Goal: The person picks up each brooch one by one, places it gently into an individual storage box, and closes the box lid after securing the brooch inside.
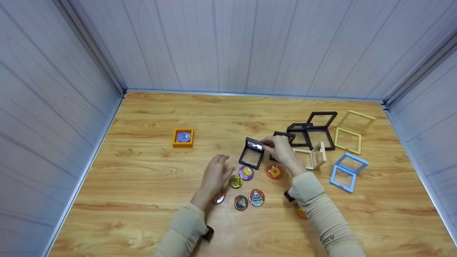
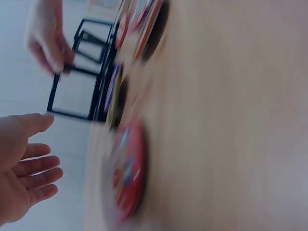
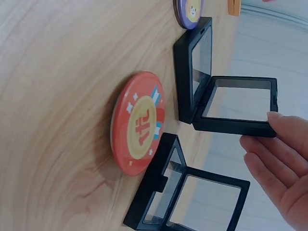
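A small black display frame (image 3: 185,72) stands hinged apart, its base on the table and its lid raised. My right hand (image 1: 282,151) pinches the lid's outer corner between thumb and fingers. To the left of that frame, my left hand (image 1: 213,175) hovers with relaxed fingers, holding nothing; its palm (image 2: 12,178) shows in the left wrist view. A purple round badge (image 1: 246,172) lies just in front of the frame, beside a yellow-green badge (image 1: 235,181). An orange-red badge (image 3: 139,122) rests near a second black frame (image 3: 159,185), which is partly hidden by my right hand in the head view.
At left sits an orange frame (image 1: 182,145) with a purple badge inside. More opened frames stand at right: black (image 1: 330,139), beige (image 1: 319,156), yellow (image 1: 348,148) and blue (image 1: 342,186). Nearer lie a tree badge (image 1: 256,197), a dark badge (image 1: 241,202) and an orange badge (image 1: 301,212).
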`<move>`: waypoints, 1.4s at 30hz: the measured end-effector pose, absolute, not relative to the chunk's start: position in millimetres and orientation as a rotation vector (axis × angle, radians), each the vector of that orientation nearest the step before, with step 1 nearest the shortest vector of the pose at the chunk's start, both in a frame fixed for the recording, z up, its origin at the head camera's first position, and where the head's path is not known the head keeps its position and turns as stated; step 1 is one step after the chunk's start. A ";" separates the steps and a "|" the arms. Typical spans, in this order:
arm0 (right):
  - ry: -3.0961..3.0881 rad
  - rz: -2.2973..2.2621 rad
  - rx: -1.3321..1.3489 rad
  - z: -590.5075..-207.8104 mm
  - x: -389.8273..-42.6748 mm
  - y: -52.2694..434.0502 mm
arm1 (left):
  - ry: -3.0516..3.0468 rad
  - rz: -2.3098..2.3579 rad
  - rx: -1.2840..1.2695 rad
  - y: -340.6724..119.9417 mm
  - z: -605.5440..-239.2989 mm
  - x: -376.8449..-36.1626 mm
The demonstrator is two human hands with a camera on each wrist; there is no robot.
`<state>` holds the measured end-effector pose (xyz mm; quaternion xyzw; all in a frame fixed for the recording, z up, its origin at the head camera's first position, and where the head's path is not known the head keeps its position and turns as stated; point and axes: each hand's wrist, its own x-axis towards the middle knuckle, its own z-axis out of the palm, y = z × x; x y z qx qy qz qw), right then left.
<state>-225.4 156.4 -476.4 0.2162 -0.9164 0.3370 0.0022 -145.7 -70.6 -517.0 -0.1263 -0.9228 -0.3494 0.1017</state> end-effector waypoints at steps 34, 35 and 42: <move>-2.847 1.085 0.657 -480.2 -223.4 157.5 | -2.849 -0.791 -0.300 -8.7 -543.7 -140.1; -2.846 1.084 0.660 -480.0 -223.1 157.4 | -2.851 -0.795 -0.296 -8.4 -543.4 -140.0; -2.835 1.075 0.671 -479.7 -223.3 157.0 | -2.856 -0.792 -0.297 -5.3 -542.2 -140.3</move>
